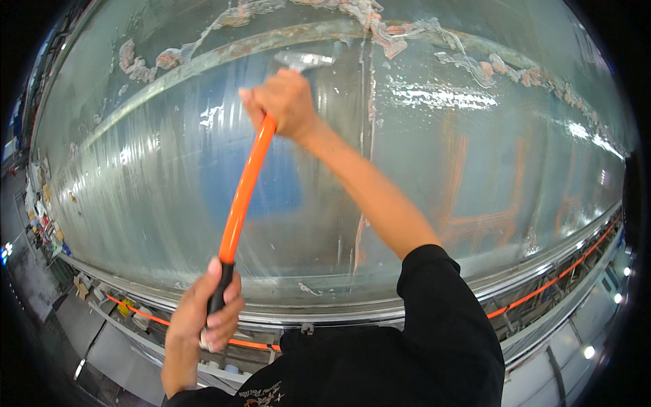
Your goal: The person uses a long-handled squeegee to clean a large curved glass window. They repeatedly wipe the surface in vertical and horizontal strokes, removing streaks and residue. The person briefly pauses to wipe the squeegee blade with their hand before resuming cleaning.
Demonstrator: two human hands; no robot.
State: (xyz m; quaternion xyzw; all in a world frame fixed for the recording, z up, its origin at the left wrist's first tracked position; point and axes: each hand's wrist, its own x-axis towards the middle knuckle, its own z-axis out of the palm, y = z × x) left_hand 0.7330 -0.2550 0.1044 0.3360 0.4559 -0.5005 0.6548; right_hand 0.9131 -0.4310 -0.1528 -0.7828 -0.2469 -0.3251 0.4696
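Both my hands are closed on one long-handled scraper (247, 183) with an orange shaft and a black grip. My left hand (203, 312) wraps the black grip near the table's front edge. Farther out, my right hand (288, 102) grips the upper shaft just below the head. The wide metal blade (305, 61) is at the wet, glossy surface of a large grey-green table (325, 156); whether it touches cannot be told. Beyond the blade, crumpled strips of pale pinkish residue (390, 41) lie in a ragged line. A thin seam of residue (370, 102) runs toward me, right of the blade.
A metal rail (325, 315) borders the table's near side, with an orange cable or tube (542, 288) below it. Blue (254, 163) and orange rectangular shapes show on or through the surface. Assorted clutter (42, 203) sits by the left edge.
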